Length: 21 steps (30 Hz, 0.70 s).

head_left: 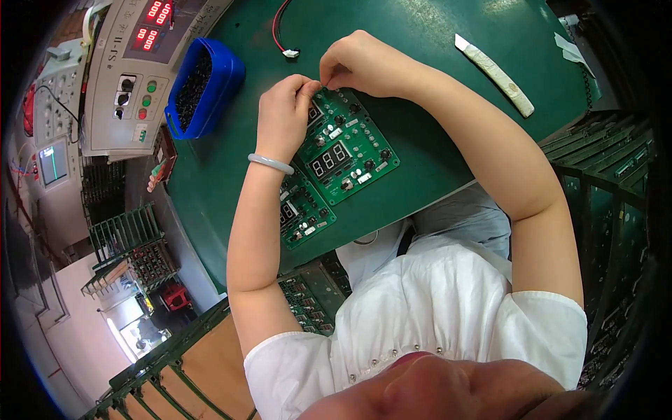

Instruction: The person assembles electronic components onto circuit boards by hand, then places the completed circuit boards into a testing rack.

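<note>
Both of your hands are up at the top edge of the green circuit board (346,155), close together and almost touching. Your left hand (283,115) is curled up, with the fingers bent in and the fingertips pinched tight at the board's top corner. Whatever small thing it pinches is too tiny to see. Your right hand (360,63) is curled too, and its fingertips are pressed together just beside your left ones, right over the same edge of the board. I cannot tell if it holds a small part or only touches the board.

You wear a pale bracelet (270,164) on your left wrist.

That board lies flat on the green table (420,42), tilted like a diamond, with a little number screen in its middle and round black knobs on it. A second green board (302,213) lies just beside it, nearer to you, partly under your left arm.

Off to your left sits a blue bin (220,77) full of small dark parts. A red and black wire with a plug (283,38) lies on the table just past your hands. A long white strip (497,75) lies well away on your right.
</note>
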Motion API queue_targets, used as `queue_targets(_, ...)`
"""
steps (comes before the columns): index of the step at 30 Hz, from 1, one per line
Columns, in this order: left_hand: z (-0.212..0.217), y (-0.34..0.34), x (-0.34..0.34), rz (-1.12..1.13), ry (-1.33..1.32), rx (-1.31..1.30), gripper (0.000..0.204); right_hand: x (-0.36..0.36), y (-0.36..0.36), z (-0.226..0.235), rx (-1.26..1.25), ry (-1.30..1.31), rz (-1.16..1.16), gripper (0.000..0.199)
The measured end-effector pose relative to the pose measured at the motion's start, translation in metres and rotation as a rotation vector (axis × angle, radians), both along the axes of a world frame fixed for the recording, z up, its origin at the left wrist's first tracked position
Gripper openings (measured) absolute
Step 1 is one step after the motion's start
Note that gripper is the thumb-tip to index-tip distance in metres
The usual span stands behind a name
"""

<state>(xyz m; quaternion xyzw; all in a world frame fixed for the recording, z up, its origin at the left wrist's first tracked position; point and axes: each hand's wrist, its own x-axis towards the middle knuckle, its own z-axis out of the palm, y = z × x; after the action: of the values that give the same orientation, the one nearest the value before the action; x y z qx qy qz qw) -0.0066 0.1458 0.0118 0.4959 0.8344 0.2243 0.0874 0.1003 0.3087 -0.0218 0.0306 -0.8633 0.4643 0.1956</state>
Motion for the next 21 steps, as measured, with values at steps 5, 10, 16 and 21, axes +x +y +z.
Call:
queue_targets(5,-0.005,-0.003,-0.002,-0.050,0.047,0.033,0.018,-0.002,0.000,-0.004,0.122,-0.021,-0.018,0.010)
queue_targets(10,-0.001,-0.004,0.002,0.066,-0.159,0.082,0.021,0.001,-0.002,-0.003,0.108,0.000,-0.023,0.008)
queue_targets(16,-0.007,-0.008,-0.008,0.126,-0.381,0.199,0.026,-0.005,-0.010,-0.001,-0.028,0.130,-0.064,0.008)
queue_targets(21,0.002,-0.008,-0.003,0.154,-0.797,0.193,0.028,-0.006,-0.012,-0.006,0.059,0.224,-0.052,0.014)
